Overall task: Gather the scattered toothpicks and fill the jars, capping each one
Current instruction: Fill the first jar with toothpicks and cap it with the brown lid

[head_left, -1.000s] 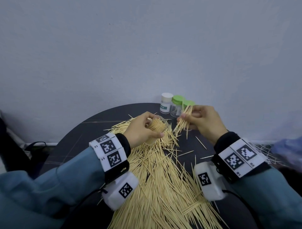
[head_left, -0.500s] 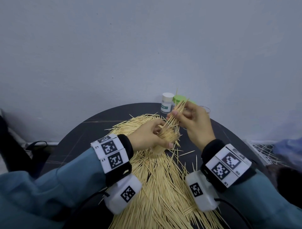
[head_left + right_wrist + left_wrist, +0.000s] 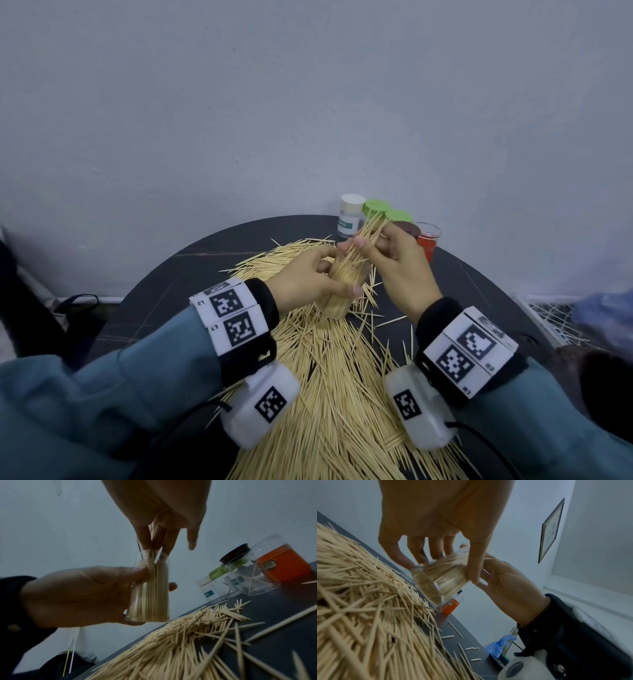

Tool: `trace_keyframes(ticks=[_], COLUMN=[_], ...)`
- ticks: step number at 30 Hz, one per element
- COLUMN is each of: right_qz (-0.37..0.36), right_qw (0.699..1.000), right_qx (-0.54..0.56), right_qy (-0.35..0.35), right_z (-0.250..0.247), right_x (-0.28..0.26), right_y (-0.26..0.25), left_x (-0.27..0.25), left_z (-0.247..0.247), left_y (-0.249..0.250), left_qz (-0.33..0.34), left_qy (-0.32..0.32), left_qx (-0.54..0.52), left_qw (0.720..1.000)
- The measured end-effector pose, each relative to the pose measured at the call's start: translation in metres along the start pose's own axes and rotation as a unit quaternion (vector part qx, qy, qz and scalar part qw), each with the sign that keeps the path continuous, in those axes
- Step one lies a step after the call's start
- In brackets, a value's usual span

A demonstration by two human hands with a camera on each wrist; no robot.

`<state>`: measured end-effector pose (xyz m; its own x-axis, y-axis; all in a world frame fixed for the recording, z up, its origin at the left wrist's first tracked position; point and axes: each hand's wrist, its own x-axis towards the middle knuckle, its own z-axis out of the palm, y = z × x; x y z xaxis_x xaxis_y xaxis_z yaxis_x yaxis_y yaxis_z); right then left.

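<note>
The left hand (image 3: 301, 281) gripped a clear jar (image 3: 339, 291) packed nearly full of toothpicks, held above the counter (image 3: 164, 301). The right hand (image 3: 400, 260) pinched a bundle (image 3: 371, 233) into its mouth. Capped jars (image 3: 376, 209) waited at one o'clock; a large loose pile (image 3: 335, 394) at six o'clock remained, so most work was left.

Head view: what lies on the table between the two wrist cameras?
The loose toothpick pile fills the dark table between the left wrist camera and the right wrist camera; the head view shows it.
</note>
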<state>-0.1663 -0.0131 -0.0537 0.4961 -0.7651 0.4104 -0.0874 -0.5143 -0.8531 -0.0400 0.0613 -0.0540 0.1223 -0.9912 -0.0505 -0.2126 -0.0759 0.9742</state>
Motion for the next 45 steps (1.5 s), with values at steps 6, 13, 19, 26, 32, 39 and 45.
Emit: trace_keyframes(ticks=[6,13,19,26,32,39,45], right_qz=[0.073,0.075,0.062,0.091,0.129,0.114,0.054], right_qw=[0.991,0.989,0.992,0.982,0.974,0.969,0.991], right_qx=[0.092,0.117,0.044,0.007,-0.064,-0.086,0.011], right_qy=[-0.069,-0.052,-0.101,-0.163,-0.178,-0.201,-0.118], right_z=[0.001,-0.005,-0.002,-0.001,-0.005,-0.005,-0.009], right_x=[-0.002,0.002,-0.001,-0.004,-0.004,-0.002,-0.002], right_y=[-0.004,-0.005,-0.002,-0.009,-0.008,0.002,-0.005], left_x=[0.002,-0.002,-0.003,-0.006,-0.004,-0.004,-0.002], left_z=[-0.002,0.001,0.000,0.003,-0.001,0.004,0.000], left_y=[-0.001,0.003,0.006,0.006,0.003,0.004,0.004], left_qz=[-0.004,-0.011,-0.015,-0.018,-0.030,-0.028,-0.013], left_qy=[0.000,-0.029,-0.052,-0.077,-0.050,-0.067,-0.005], left_qx=[-0.007,0.026,0.049,0.075,0.044,0.050,0.018], left_qw=[1.000,0.999,0.997,0.994,0.997,0.996,1.000])
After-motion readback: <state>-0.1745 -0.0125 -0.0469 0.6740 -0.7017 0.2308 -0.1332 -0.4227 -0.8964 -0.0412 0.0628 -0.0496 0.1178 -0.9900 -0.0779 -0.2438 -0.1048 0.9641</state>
